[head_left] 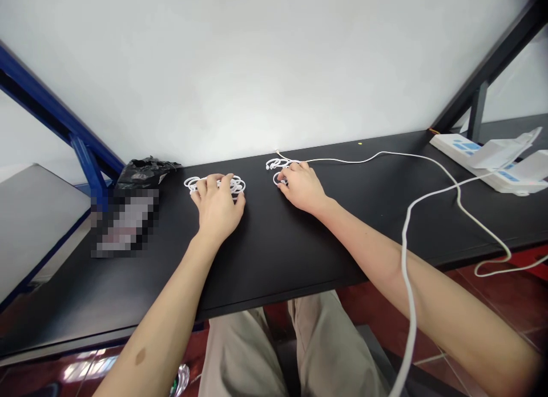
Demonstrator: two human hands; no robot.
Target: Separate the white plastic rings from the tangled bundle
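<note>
My left hand (219,205) lies palm down on a coiled bundle of thin white cable (236,185) on the black table (274,243), fingers spread over the loops. My right hand (302,185) rests on a second tangle of white cable with earbuds (276,164), its fingers curled onto the loops. From that tangle a thin white cord (342,160) runs right along the table.
A crumpled dark bag (143,169) and a blurred flat object (124,223) lie at the left. A white power strip (471,151) with white adapters sits at the far right. A thicker white cable (406,237) hangs over my right forearm and off the front edge. A white wall stands behind.
</note>
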